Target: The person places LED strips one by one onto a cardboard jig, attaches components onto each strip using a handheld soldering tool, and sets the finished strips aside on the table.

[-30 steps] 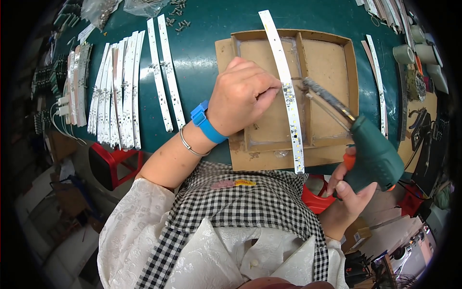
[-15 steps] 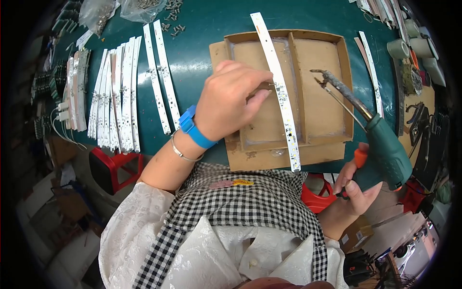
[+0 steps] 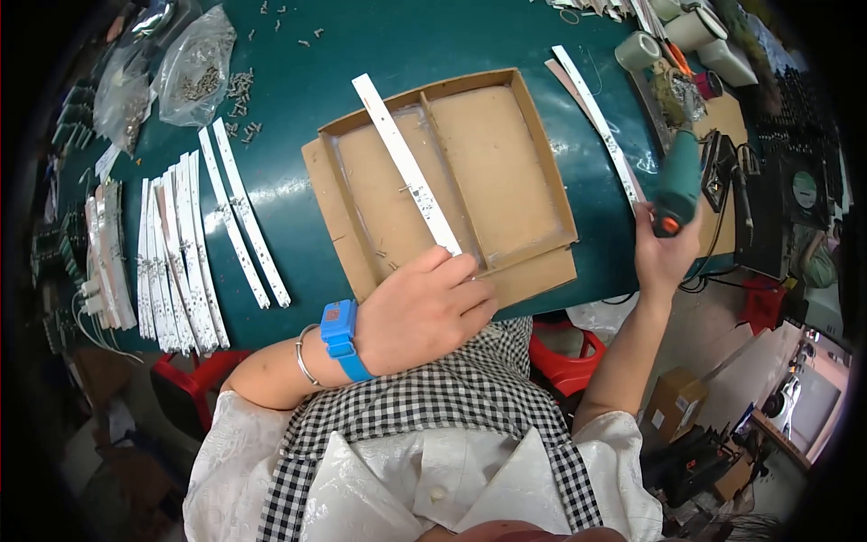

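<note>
My left hand (image 3: 429, 312), with a blue strap at its wrist, pinches the near end of a white LED circuit strip (image 3: 395, 144). The strip slants over the left compartment of a shallow cardboard tray (image 3: 495, 163). A small component with thin leads sticks out at the strip's middle. On the right, my right hand (image 3: 666, 257) grips a green soldering gun (image 3: 681, 176) by its handle. Its front end points away to the far right, toward a clump of steel-wool-like material (image 3: 679, 98); the tip itself is hard to make out there.
Two white strips (image 3: 244, 217) and a fanned row of strips (image 3: 181, 257) lie left of the tray. Farther back are a clear bag of small metal parts (image 3: 197, 72) and loose parts (image 3: 239, 95). More strips (image 3: 601, 122) lie to the right, near white containers (image 3: 638, 51).
My left hand has moved from the strip's middle to its near end. My right hand has carried the soldering gun farther away, toward the clump at the right. The whole view has shifted.
</note>
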The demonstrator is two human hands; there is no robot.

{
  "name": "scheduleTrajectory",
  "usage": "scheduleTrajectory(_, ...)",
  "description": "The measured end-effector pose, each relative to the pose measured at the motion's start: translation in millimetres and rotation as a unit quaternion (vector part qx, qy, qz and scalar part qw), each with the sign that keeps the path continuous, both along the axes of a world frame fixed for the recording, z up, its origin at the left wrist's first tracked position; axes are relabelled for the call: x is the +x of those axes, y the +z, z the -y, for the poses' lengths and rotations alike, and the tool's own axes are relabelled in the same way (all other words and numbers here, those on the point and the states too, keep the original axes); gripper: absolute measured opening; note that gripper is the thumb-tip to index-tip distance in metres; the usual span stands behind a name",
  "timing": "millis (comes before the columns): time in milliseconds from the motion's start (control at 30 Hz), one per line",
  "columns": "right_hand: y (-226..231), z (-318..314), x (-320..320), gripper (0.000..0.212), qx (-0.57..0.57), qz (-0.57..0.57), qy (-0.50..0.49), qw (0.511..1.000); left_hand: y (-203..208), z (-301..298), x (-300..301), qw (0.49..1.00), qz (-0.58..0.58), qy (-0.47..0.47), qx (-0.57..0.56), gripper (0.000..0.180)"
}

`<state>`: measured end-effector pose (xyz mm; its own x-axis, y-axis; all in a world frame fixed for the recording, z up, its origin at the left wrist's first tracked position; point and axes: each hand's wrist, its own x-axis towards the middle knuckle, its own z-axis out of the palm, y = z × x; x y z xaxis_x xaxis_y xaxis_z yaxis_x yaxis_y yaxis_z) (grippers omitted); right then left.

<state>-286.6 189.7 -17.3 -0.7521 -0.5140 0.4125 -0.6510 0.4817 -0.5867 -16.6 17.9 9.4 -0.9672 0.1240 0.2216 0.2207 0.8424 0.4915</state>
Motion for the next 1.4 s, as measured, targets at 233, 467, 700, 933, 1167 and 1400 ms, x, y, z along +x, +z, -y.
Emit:
scheduleTrajectory(233, -15, 9, -14, 0.054, 0.114, -0.125, 0.022, 0.985, 10, 5, 23, 0.998, -0.048, 0.026, -0.042, 0.027)
scheduleTrajectory(467, -14, 1, -20, 0.061, 0.162, -0.045, -0.014, 0.986, 34, 45, 91, 0.991, 0.006, 0.11, -0.081, 0.023)
scheduleTrajectory(700, -13, -1, -15, 0.058, 0.142, -0.07, -0.007, 0.987, 16, 75, 141, 0.976, 0.072, 0.185, -0.09, 0.018)
scheduleTrajectory(933, 17, 6, 45, 0.053, 0.04, 0.135, 0.072, 0.987, 3, 75, 151, 0.967, 0.094, 0.227, -0.074, 0.017)
scheduleTrajectory(1167, 22, 34, 132, 0.063, -0.112, 0.305, 0.166, 0.931, 22, 71, 140, 0.961, 0.092, 0.256, -0.048, 0.026)
scheduleTrajectory(1400, 1, 72, 162, 0.044, -0.034, 0.11, 0.146, 0.983, 8, 46, 69, 0.97, -0.026, 0.243, -0.007, 0.021)
